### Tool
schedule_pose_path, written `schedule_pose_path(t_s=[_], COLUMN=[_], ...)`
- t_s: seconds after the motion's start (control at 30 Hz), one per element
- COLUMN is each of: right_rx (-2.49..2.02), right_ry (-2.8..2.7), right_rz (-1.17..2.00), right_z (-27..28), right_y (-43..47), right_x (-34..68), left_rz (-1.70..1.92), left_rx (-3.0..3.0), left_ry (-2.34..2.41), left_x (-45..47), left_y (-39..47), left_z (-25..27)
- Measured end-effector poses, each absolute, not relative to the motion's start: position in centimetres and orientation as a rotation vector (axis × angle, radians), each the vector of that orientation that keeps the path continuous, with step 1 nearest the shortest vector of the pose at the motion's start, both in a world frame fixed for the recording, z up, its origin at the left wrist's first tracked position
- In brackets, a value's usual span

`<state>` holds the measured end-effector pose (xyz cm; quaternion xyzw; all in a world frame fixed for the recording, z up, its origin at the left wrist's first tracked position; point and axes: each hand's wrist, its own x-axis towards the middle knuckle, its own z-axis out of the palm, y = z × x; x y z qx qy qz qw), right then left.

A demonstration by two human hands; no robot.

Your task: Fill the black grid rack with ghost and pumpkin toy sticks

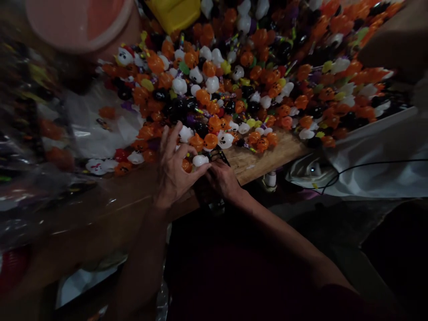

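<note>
At the table's front edge, my left hand (175,167) is closed, with thumb and index finger around a small white toy head (200,160). An orange toy head (186,166) shows beneath its fingers. Right beside it, my right hand (223,177) has its fingers curled in near the left thumb; what they hold is hidden. A dark object (219,156) lies just behind the right fingers, too dim to name. Beyond both hands spreads a heap of small toy figures (209,69), orange pumpkins, white ghosts and black ones, some with striped sticks.
A pink tub (83,49) and a yellow container (177,13) stand at the back. Clear plastic bags (100,116) lie at left. What looks like another person's arm (388,38) reaches in at upper right. White sheeting (384,151) and a black cable (368,163) are at right.
</note>
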<state>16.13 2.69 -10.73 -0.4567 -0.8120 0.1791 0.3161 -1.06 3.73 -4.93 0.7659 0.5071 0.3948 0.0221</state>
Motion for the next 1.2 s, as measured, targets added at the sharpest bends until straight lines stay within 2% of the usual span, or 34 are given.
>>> schedule_pose_path(t_s=[0.13, 0.27, 0.4, 0.73, 1.0, 1.2], right_rx=[-1.213, -1.568, -1.831, -2.033, -1.849, -1.845], right_ry=[-1.952, -1.762, -1.761, -2.076, -1.834, -1.585], right_rz=[0.271, 0.038, -0.029, 0.105, 0.208, 0.406], right_z=[-8.8, -7.8, -7.7, -7.6, -9.2, -8.9], right_y=[0.9, 0.9, 2.6, 6.4, 4.2, 3.0], right_x=[20.4, 26.7, 29.3, 25.3, 26.9, 26.7], left_rz=[1.205, 1.264, 1.208, 0.996, 1.066, 1.092], left_rx=[2.393, 2.371, 2.383, 2.565, 2.432, 2.541], left_ry=[1.577, 1.519, 1.494, 1.469, 1.478, 1.523], left_x=[-1.0, -1.1, -1.0, -2.2, -0.8, -0.5], left_y=[3.9, 3.7, 3.4, 4.5, 4.1, 3.9], left_z=[-4.8, -4.8, -4.7, -3.7, -3.7, -3.8])
